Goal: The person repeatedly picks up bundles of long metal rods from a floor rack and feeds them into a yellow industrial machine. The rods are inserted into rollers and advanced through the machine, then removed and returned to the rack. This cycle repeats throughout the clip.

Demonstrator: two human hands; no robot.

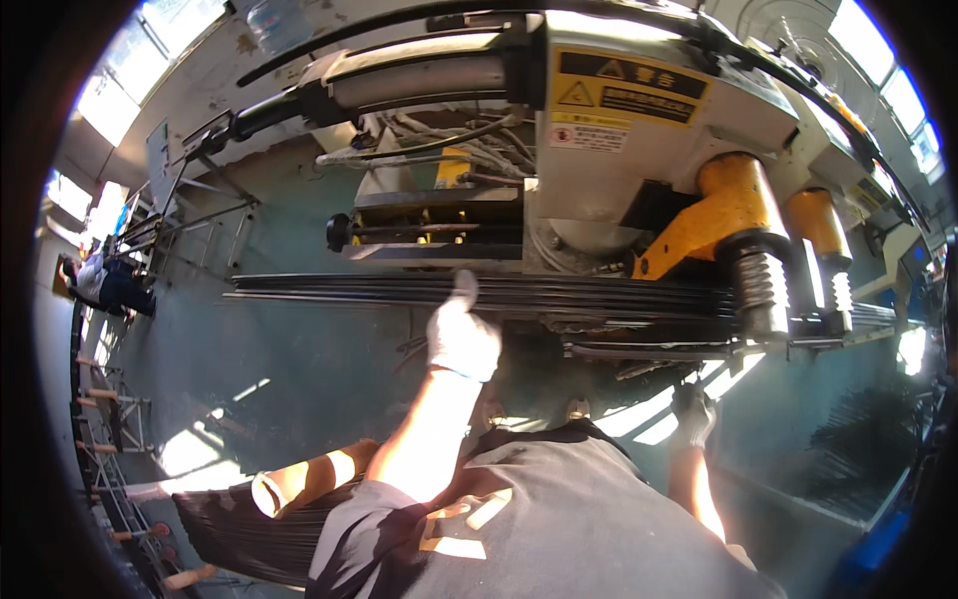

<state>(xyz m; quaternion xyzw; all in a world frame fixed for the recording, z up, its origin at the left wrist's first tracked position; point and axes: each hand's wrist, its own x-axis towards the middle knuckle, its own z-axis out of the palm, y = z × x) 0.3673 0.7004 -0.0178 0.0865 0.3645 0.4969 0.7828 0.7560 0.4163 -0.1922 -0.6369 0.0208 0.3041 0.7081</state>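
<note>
A bundle of long, thin black rods lies crosswise in front of me, its loose ends fanned slightly at the left. My left hand, in a white glove, is at the bundle's near side. Its thumb lies over the rods and the fingers curl in, partly hidden. To the right the rods pass beneath the orange and metal cylinders of a machine. My right hand, in a greyish glove, is lower, beside the machine's near edge. Its fingers look closed; what they hold, if anything, cannot be made out.
The large machine with a yellow-black warning label fills the far side. More dark rods lie at lower left beside a brown roll. Racks stand along the left, and another person is far left. Dark rods lie at right.
</note>
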